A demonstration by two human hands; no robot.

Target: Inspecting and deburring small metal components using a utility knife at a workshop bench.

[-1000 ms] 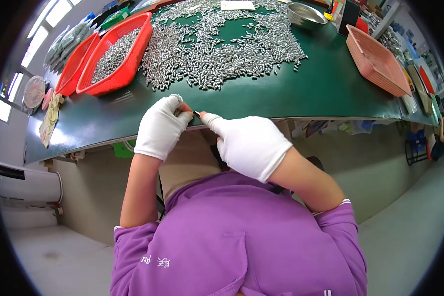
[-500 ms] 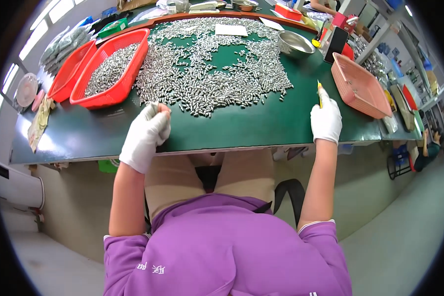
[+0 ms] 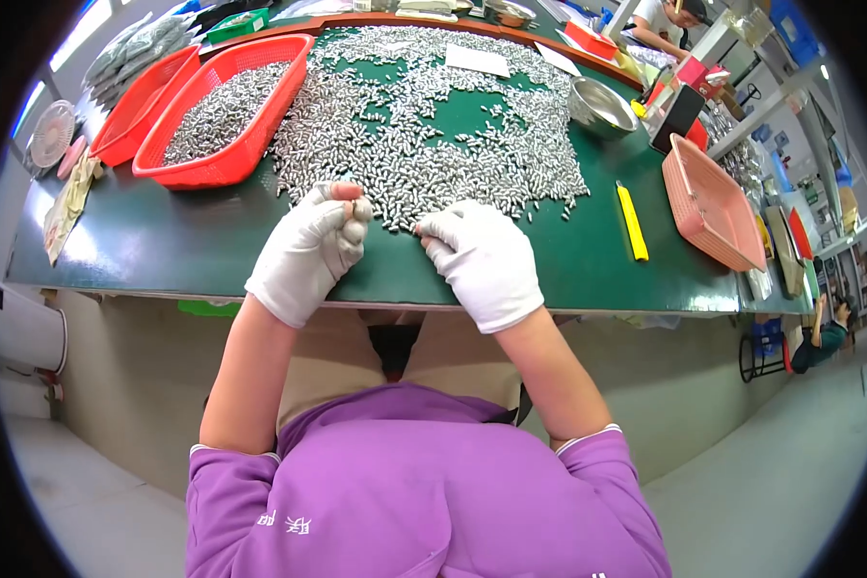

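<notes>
In front of me a wide spread of small silvery metal pieces [image 3: 424,183] covers much of the green table. My left hand [image 3: 313,252], in a white glove with bare fingertips, is closed in a pinch at the near edge of the spread. What it holds is too small to make out. My gloved right hand [image 3: 486,265] is closed too, thumb and finger together just beside the nearest pieces; anything in its pinch is hidden. Apart from both hands, a slim yellow tool like a utility knife [image 3: 632,222] lies to the right.
A red basket [image 3: 202,173] with more metal pieces stands left, beside another red basket [image 3: 116,144]. White cards [image 3: 477,61] lie on the spread. A steel bowl [image 3: 602,106] and a pink basket [image 3: 713,217] stand right. Across the table, a person [image 3: 660,29] bends over.
My right hand has put down the yellow utility knife at the right and come left to the edge of the metal pieces. My left hand has shifted slightly right, still closed.
</notes>
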